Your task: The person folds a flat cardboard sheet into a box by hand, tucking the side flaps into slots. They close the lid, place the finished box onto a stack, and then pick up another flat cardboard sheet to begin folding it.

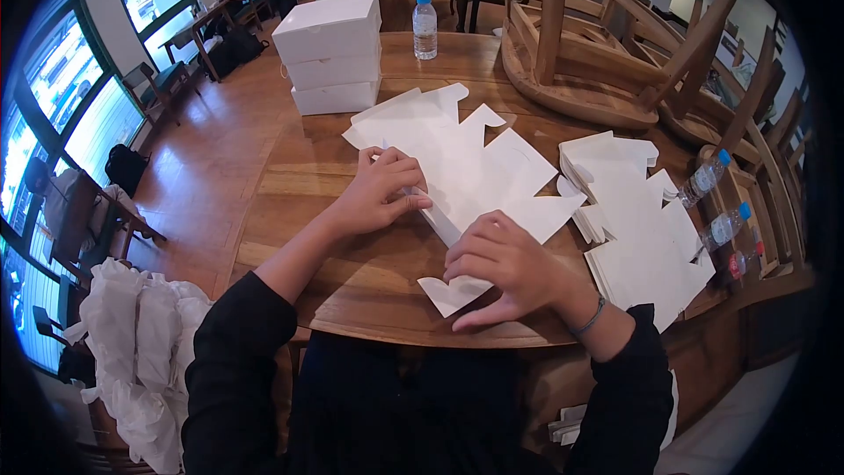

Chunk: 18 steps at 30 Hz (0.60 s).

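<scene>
The raised edge of a flat white box blank (453,154) was pinched between thumb and fingers of the left hand (389,189). The right hand (508,266) was laid over the blank's near corner, fingers curled, though whether card was gripped there could not be told. The blank was spread on a wooden table (290,220), flanked by stacked blanks (633,211) on the right; beyond, three white boxes (330,53) were piled near a blue-capped bottle (425,28)
</scene>
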### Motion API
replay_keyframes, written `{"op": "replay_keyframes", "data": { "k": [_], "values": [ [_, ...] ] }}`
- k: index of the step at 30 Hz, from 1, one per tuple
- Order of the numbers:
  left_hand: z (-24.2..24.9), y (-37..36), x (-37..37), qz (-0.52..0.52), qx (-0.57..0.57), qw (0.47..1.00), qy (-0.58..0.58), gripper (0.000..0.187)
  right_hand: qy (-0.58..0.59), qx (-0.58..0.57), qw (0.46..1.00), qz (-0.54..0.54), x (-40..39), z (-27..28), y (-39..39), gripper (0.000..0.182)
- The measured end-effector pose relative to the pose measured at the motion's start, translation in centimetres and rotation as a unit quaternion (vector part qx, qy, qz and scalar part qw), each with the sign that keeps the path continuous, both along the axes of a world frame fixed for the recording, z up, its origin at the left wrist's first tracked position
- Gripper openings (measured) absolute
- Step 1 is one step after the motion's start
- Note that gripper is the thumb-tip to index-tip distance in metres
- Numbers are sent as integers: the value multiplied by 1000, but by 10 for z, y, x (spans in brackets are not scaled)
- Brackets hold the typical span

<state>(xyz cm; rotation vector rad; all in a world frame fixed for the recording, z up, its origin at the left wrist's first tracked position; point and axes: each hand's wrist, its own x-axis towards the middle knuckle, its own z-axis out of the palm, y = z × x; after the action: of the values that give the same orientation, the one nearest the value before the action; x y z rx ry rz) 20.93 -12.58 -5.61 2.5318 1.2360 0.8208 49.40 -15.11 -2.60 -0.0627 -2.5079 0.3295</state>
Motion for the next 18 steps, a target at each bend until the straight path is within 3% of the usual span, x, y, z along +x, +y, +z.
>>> {"op": "replay_keyframes", "data": {
  "k": [6, 12, 18],
  "values": [
    [1, -2, 0, 4, 2, 1000, 14, 31, -19, 93, 995, -23, -3, -19, -4, 22],
    [4, -4, 0, -5, -12, 1000, 11, 29, 121, 86, 971, -189, -5, -27, -5, 18],
    [4, -9, 8, -14, 18, 999, 24, 21, 155, 100, 955, -231, -14, -25, -6, 23]
  ]
}}
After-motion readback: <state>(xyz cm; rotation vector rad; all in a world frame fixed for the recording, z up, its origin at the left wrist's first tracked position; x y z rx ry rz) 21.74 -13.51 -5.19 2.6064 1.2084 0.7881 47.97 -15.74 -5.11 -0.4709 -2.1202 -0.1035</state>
